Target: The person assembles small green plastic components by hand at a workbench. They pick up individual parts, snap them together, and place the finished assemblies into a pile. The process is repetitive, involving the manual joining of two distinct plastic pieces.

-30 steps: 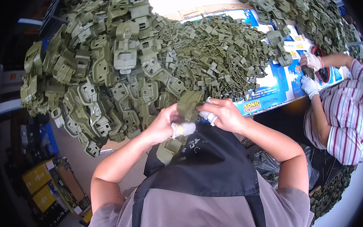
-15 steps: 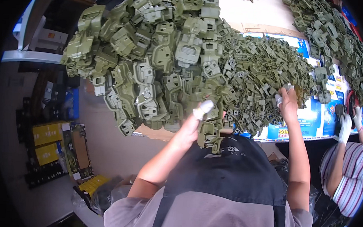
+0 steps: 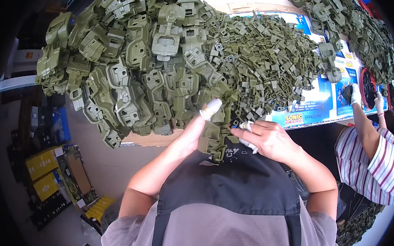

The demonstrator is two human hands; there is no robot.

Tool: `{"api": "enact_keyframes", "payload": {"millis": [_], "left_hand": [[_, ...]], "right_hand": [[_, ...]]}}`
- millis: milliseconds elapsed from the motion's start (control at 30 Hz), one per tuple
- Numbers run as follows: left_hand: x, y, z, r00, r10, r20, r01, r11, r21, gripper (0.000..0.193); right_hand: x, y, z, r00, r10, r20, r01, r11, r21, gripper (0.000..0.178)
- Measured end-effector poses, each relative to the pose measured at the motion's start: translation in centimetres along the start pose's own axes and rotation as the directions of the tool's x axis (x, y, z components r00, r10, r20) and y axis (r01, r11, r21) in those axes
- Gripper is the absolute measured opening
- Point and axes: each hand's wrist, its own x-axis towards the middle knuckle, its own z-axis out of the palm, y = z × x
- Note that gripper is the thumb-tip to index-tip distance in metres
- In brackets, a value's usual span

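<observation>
Green shell (image 3: 211, 136), a moulded plastic part with squared cut-outs along its lower end, is held in front of the apron (image 3: 229, 187), at the near left corner of the heap of small pieces (image 3: 267, 60). The left hand (image 3: 195, 129) grasps it from the left: the forearm slants up and inward, the thumb, wrapped in a white cover, points upward along the shell, and the other fingers are mostly hidden behind it. The right hand (image 3: 269, 138) is just off the near edge of the heap, elbow bent outward, back of the hand upward, fingers curled and aimed left at the shell, with white covers on some fingertips. Whether this grip pinches a small piece or only meets the shell, I cannot tell.

The heap itself is matt olive plastic, mostly little square-edged frames and blocks. Left of it are bigger shells (image 3: 165, 43), rounded, ridged and pierced with windows, nested into long rows. Right of it, glossy blue printed cardboard (image 3: 318, 96) covers the tabletop, and beyond that a co-worker in a striped shirt (image 3: 359, 165) reaches toward a red-rimmed container (image 3: 367, 87) with gloved hands (image 3: 356, 95).
</observation>
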Motion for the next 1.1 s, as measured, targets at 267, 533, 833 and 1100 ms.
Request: {"api": "enact_keyframes", "payload": {"millis": [267, 533, 833, 1100], "left_hand": [[0.7, -0.3, -0.4, 0.998, -0.062, 0.003, 0.062, 0.997, 0.044, 0.051], [1.5, -1.1, -0.9, 0.997, -0.040, -0.059, 0.045, 0.996, 0.080, 0.043], [-0.7, -0.4, 1.3, 0.994, -0.053, -0.100, 0.051, 0.998, -0.022, 0.052], [-1.2, -2.0, -0.8, 0.972, 0.119, -0.203, -0.140, 0.986, -0.089, 0.055]], "right_hand": [[0.5, 0.2, 0.4, 0.973, 0.004, 0.229, -0.064, 0.965, 0.255, 0.041], [1.2, -0.4, 0.5, 0.959, 0.006, 0.282, -0.056, 0.984, 0.171, 0.024], [1.6, -0.4, 1.6, 0.939, -0.007, 0.343, -0.080, 0.967, 0.240, 0.024], [2.7, 0.0, 2.6, 0.947, 0.017, 0.322, -0.121, 0.945, 0.305, 0.030]]}}
